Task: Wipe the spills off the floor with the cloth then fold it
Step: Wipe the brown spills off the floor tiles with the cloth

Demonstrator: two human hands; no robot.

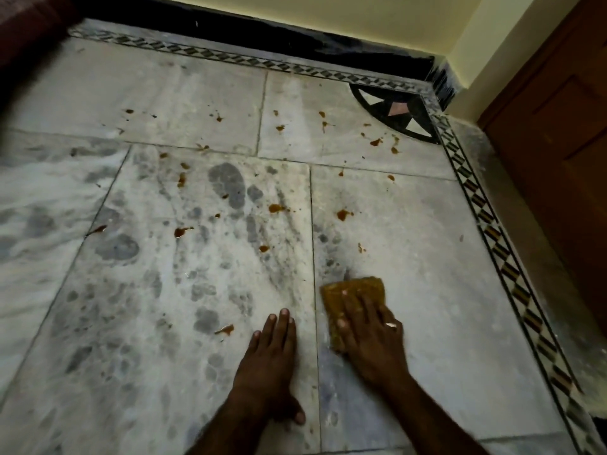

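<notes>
1. The right hand (pixel 368 333) lies flat, palm down, fingers spread over the cloth (pixel 353 297), pressing it to the floor (pixel 443 323); it does not grip the cloth, it only rests on top. A ring (pixel 391 325) shows on one finger.
2. The left hand (pixel 269 359) is flat on the bare floor just beside the right hand, at its 9 o'clock, fingers straight and close together, thumb out to the right, holding nothing.
3. The cloth is a folded mustard-yellow pad. Its far half sticks out past the right fingertips toward 12 o'clock; its near part is hidden under the palm. It sits just right of the tile joint that runs between the two hands, and apart from the left hand.
4. Brown spills (pixel 344 214) dot the pale marble. The nearest one (pixel 226 329) lies at 10 o'clock of the left hand; a small one lies at 12 o'clock of the cloth; many more are scattered farther off from 10 to 1 o'clock.
5. Grey smudges mark the tile at 10 and 11 o'clock of the hands.
6. A patterned border strip (pixel 492 224) runs along the floor's edge at 2 o'clock, with a dark skirting (pixel 295 37) at 12 o'clock and a wooden door (pixel 558 142) at 2 o'clock.
</notes>
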